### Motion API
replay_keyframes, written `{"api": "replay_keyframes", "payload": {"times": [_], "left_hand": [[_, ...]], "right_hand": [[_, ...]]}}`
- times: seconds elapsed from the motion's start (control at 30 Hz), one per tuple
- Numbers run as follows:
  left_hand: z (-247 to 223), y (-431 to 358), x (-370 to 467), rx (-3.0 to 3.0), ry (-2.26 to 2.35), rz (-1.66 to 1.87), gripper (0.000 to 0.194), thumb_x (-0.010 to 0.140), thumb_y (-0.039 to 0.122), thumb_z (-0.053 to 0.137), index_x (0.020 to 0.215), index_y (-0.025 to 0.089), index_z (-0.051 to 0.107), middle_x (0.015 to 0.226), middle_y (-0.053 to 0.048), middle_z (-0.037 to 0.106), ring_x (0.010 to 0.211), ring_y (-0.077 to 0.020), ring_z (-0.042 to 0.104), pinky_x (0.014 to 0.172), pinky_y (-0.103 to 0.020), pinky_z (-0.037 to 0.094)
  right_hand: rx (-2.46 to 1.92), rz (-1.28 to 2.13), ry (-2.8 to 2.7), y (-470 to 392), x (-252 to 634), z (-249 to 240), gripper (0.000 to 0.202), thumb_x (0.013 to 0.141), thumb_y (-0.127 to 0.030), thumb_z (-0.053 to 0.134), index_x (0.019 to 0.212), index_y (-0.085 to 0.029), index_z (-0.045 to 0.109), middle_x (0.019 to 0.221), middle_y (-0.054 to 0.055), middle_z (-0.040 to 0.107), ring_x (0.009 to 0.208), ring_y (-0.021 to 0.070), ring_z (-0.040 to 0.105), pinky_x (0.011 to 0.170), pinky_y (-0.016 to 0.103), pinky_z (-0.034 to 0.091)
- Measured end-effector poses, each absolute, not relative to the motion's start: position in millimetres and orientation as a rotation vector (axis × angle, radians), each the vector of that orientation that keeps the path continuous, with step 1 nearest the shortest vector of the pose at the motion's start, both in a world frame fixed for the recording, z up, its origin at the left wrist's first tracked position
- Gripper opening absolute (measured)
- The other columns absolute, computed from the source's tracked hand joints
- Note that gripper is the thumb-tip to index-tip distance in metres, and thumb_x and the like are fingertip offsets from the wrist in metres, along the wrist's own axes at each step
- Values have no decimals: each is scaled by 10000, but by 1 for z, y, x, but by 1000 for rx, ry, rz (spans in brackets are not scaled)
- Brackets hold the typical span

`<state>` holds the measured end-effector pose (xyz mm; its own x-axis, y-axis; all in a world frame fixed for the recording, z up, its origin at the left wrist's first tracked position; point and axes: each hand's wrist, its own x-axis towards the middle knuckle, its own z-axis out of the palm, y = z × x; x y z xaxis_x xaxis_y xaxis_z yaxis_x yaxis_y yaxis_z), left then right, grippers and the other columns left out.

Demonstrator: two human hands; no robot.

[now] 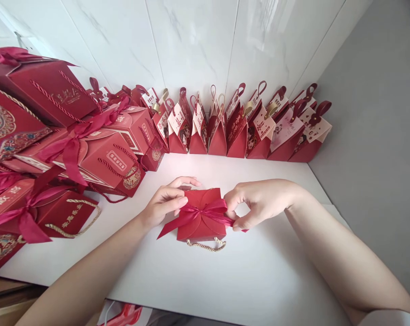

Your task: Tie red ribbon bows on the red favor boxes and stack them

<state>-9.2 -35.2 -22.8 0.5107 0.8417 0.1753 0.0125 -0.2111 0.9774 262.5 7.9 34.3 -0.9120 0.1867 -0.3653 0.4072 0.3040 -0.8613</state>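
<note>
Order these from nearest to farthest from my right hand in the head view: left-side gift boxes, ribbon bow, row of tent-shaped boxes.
1. Ribbon bow: on the small red box, held by the right hand.
2. Row of tent-shaped boxes: beyond the hand, along the tiled wall.
3. Gift boxes: left, past the left hand.

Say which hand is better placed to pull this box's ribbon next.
The right hand, most likely: its thumb and fingers are at one end of the ribbon on the red box between the hands. The left hand is at the box's far left corner, so it seems better suited to steadying.
</note>
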Motion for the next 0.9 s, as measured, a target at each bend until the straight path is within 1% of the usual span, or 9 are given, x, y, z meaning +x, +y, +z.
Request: {"api": "replay_keyframes", "payload": {"times": [0.23, 0.3, 0.37, 0.47, 0.53, 0.6, 0.73, 0.83, 0.9], "left_hand": [[-20, -37, -11, 1652, 729, 932, 372, 887, 298, 587, 541, 160, 581, 1239, -99, 582, 1323, -296, 422, 1105, -393, 325], [-20, -36, -12, 1621, 738, 950, 356, 881, 311, 586, 558, 161, 585, 1240, -102, 586, 1317, -302, 428, 1100, -397, 327], [-19, -34, -14, 1596, 725, 955, 340, 881, 335, 574, 587, 166, 603, 1214, -115, 602, 1315, -312, 426, 1081, -405, 351], [-17, -33, -15, 1592, 693, 955, 355, 889, 381, 542, 620, 168, 632, 1197, -133, 612, 1308, -328, 427, 1058, -423, 380], [-15, -33, -15, 1605, 691, 949, 386, 900, 413, 515, 629, 164, 633, 1230, -138, 600, 1301, -334, 433, 1080, -440, 358], [-13, -35, -14, 1602, 707, 931, 367, 892, 429, 529, 658, 160, 615, 1271, -139, 579, 1288, -338, 453, 1080, -453, 358], [-12, -38, -13, 1610, 760, 877, 248, 814, 343, 675, 742, 167, 515, 1339, -126, 530, 1234, -331, 519, 1008, -459, 431], [-15, -36, -15, 1683, 785, 848, 235, 799, 300, 706, 895, 190, 521, 1387, -125, 491, 1301, -327, 467, 1044, -471, 408], [-19, -32, -18, 1719, 771, 915, 429, 786, 355, 721, 1141, 226, 517, 1429, -133, 443, 1374, -329, 381, 1092, -477, 365]], "right_hand": [[684, -1356, 2308, 5, 266, 39, 186, 756, -362, 686, 748, -177, 676, 754, 22, 681, 664, 168, 600, 614, 261, 424], [862, -1265, 2328, 3, 270, 43, 302, 691, -437, 754, 860, -195, 691, 857, 44, 707, 730, 215, 639, 605, 275, 434], [1045, -1208, 2425, -1, 274, 46, 524, 645, -507, 791, 1069, -230, 659, 1034, 68, 703, 856, 266, 660, 643, 295, 466], [1218, -1164, 2658, -12, 274, 51, 943, 657, -617, 764, 1454, -292, 382, 1322, 107, 586, 1078, 325, 620, 765, 349, 499], [1271, -1091, 2787, -24, 267, 52, 1151, 645, -664, 754, 1556, -309, 146, 1428, 129, 493, 1166, 362, 576, 826, 395, 497], [1250, -1034, 2854, -36, 257, 51, 1258, 615, -664, 776, 1568, -310, 34, 1445, 141, 470, 1204, 392, 547, 872, 441, 486], [1198, -913, 2874, -50, 238, 45, 1251, 636, -534, 816, 1573, -265, 31, 1353, 172, 532, 1166, 404, 552, 901, 504, 473], [1151, -900, 2943, -44, 235, 41, 1138, 713, -514, 760, 1573, -233, 70, 1326, 186, 536, 1157, 382, 552, 895, 494, 483], [1114, -940, 3016, -34, 237, 36, 1119, 723, -515, 756, 1571, -241, 80, 1333, 180, 524, 1172, 365, 547, 910, 475, 486]]}}
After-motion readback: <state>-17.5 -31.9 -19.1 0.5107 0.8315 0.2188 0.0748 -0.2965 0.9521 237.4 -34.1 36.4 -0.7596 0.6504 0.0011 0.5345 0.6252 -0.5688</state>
